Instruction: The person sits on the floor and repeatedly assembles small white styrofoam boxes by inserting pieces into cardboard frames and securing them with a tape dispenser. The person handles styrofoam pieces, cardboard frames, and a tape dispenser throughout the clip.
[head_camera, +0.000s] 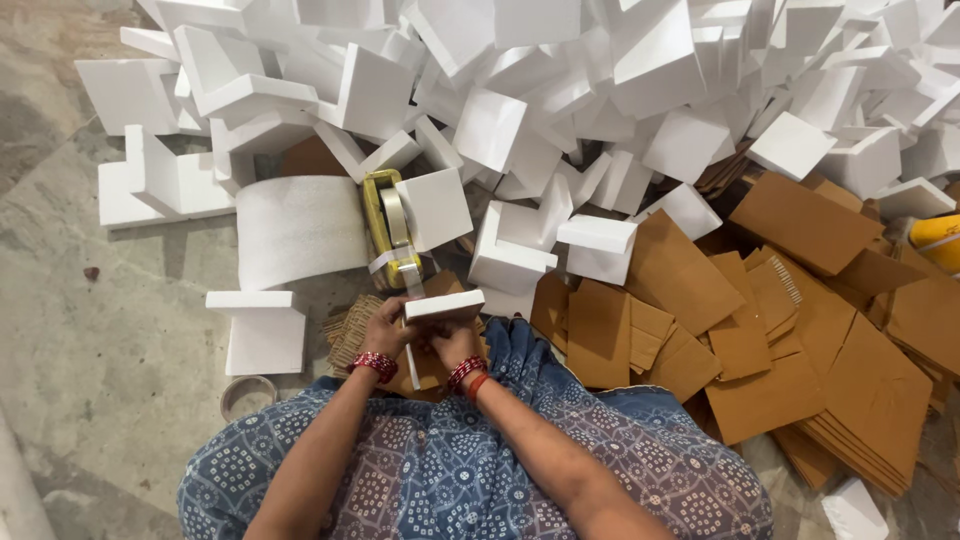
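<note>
Right now we are gripping a white foam corner piece (443, 308) with our left hand (388, 328) and right hand (452, 345), just below the yellow tape dispenser (388, 228); squeezing hard could snap it.

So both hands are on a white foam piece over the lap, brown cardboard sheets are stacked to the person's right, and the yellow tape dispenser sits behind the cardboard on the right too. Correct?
Not quite. In the head view the yellow tape dispenser sits just ahead of the hands, beside the roll of white foam sheet, not behind the cardboard. The rest holds: the left hand and right hand are on the white foam piece, and the brown cardboard sheets lie to the right.
</note>
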